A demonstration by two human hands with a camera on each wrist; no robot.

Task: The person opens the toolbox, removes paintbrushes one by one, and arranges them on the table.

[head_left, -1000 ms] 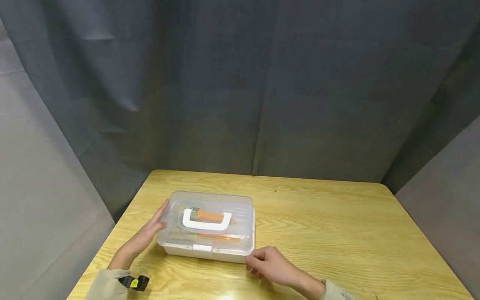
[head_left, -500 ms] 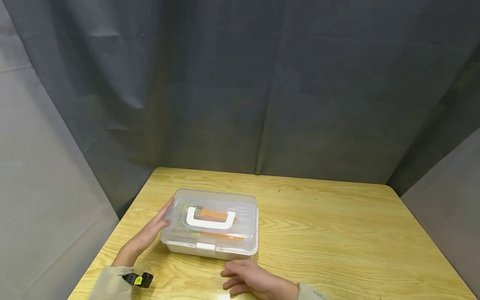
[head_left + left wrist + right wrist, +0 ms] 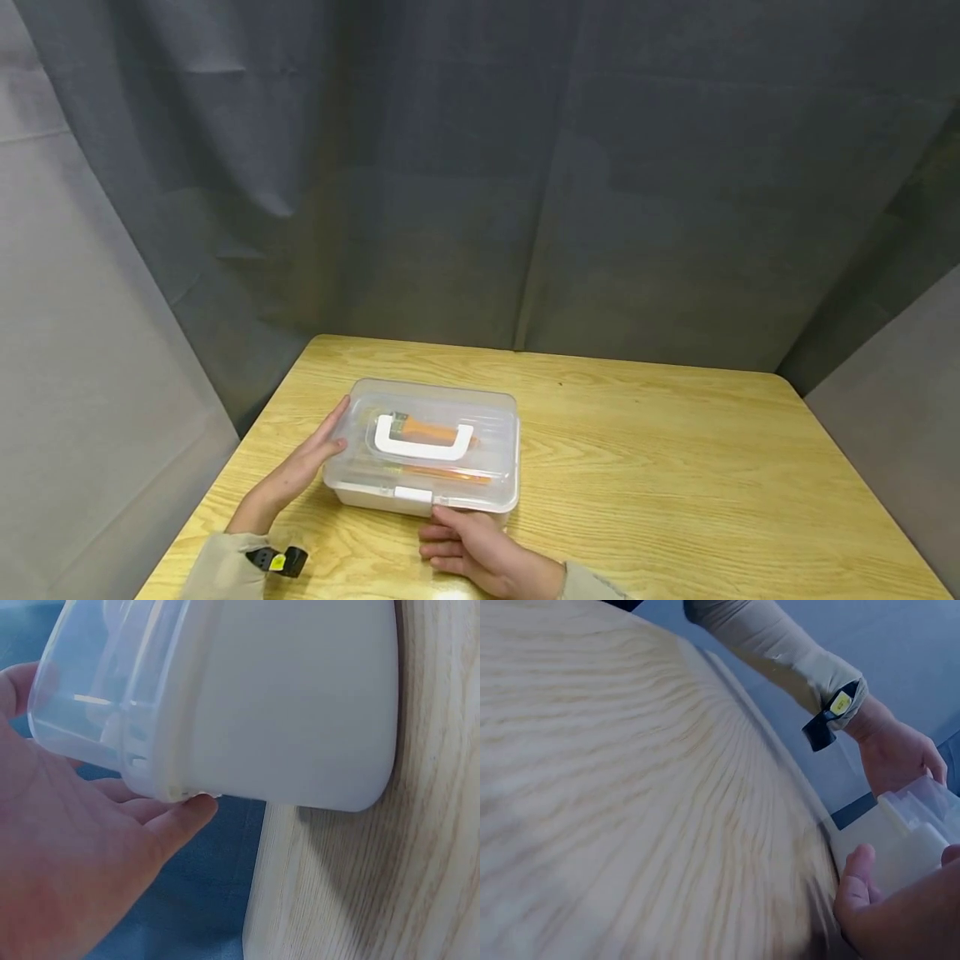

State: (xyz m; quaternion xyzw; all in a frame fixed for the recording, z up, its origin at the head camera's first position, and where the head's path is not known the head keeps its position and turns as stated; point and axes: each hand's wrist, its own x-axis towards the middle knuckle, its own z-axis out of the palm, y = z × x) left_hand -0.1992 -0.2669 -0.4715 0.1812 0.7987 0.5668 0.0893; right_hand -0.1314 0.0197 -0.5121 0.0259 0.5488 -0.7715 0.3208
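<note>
Where the box [image 3: 422, 451] ended at left, your straight-fingered left hand [image 3: 298, 469] touched it. Your right hand [image 3: 482, 547], uncurled, adjoined its latch [image 3: 412, 495].

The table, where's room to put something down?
The biggest bare patch on the table is right of the box, out to the table's right edge. A thinner strip lies between the box and the curtain. Crowded: the box's left, by the left hand, and its front, by the right hand.
</note>
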